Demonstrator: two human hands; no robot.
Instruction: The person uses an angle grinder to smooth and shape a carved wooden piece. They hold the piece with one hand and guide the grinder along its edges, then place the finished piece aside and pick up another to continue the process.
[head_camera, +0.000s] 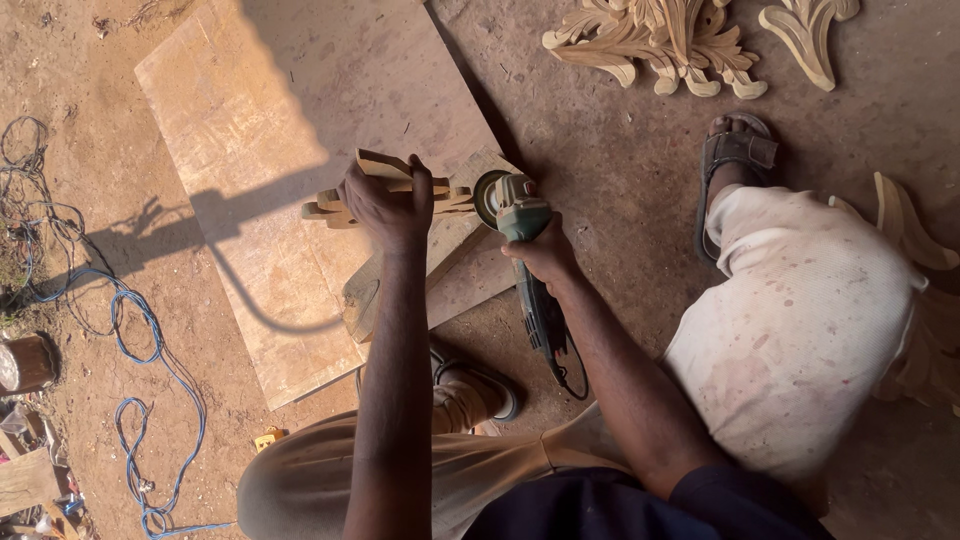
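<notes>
My left hand (385, 203) grips a carved, pale wooden ornament (330, 210) and holds it over a plywood board (290, 120) on the dirt ground. My right hand (545, 255) is closed around the body of a green angle grinder (520, 215). The grinder's disc (488, 197) sits right against the right end of the ornament. A thick wooden block (440, 240) lies under the ornament, slanting toward my left foot. The grinder's black cable trails down past my knee.
Carved leafy wooden ornaments (660, 45) lie at the top right and another one (915, 240) by my right thigh. My sandalled right foot (735, 150) rests near them. Blue cable (140, 400) and dark cords coil on the dirt at left, near a small log stump (25, 362).
</notes>
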